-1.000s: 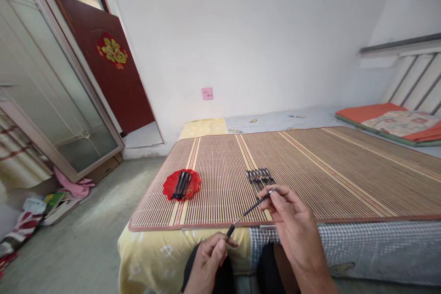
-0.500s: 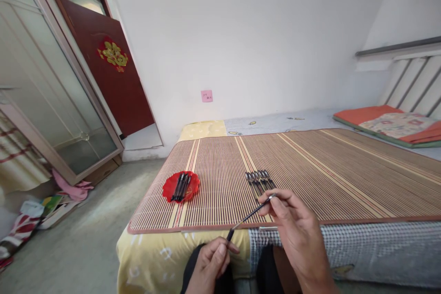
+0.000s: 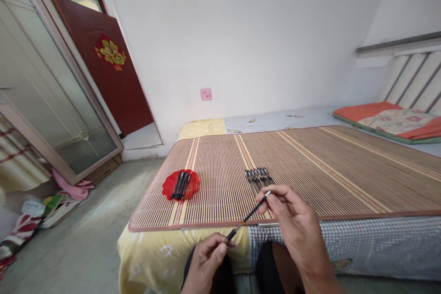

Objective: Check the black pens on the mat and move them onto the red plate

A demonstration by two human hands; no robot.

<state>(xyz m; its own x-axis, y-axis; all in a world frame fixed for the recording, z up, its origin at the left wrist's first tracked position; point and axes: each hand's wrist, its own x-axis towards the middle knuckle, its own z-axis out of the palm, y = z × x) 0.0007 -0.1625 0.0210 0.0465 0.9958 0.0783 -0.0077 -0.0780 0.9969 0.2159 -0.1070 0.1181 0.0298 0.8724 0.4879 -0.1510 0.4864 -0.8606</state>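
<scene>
My right hand (image 3: 298, 223) pinches the silver-ended top of a slim black pen (image 3: 254, 210) between thumb and fingers. The pen slants down to the left, and its narrow lower end meets a short black cap-like piece (image 3: 232, 234). That piece is gripped between the thumb and fingers of my left hand (image 3: 208, 257). Whether the two parts are joined, I cannot tell. Just beyond my right hand, several dark pen-like sticks (image 3: 257, 174) lie side by side on the mat. To the left, a red scalloped dish (image 3: 167, 187) holds several black pens (image 3: 181, 184).
A striped bamboo mat (image 3: 220, 161) covers much of the bed, above a yellow and blue sheet (image 3: 148, 248). A thin pale strip (image 3: 268, 225) lies at its front edge. Folded orange bedding (image 3: 358, 112) rests at the far right. Clothes and papers (image 3: 44, 213) lie on the left floor.
My right hand has shifted slightly left, bringing the pen's silver end with it. The thin stretch between the pen and the black piece looks a little shorter. The head view has tilted slightly.
</scene>
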